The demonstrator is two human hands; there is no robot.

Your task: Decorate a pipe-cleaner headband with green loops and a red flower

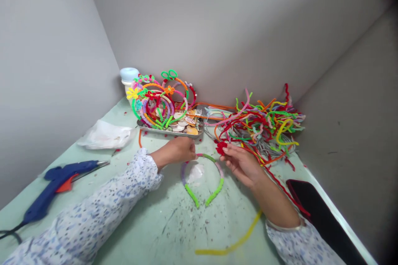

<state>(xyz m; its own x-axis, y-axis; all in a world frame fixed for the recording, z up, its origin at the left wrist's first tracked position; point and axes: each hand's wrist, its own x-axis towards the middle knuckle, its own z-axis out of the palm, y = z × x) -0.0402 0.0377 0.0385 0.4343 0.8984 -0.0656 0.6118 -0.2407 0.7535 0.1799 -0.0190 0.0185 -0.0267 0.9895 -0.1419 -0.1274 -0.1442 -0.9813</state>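
A headband (214, 196) wrapped in green, pink and lilac pipe cleaner lies on the table before me. My left hand (178, 150) is closed in a pinch over its upper left curve, the fingertips covering part of the band. Whatever is between those fingertips is hidden, and I cannot tell whether they grip the band. To the right of the band, my right hand (244, 165) pinches a small red fuzzy flower-like piece (221, 148) between thumb and fingers. A yellow pipe cleaner (228, 249) lies on the table below the right forearm.
A metal tray (186, 133) holds pieces and finished headbands (161, 91); a blue-lidded container (129, 76) stands behind. Pipe cleaners (264, 124) are heaped at right, near a dark phone (320, 219). At left are a blue glue gun (59, 182) and a plastic bag (105, 136).
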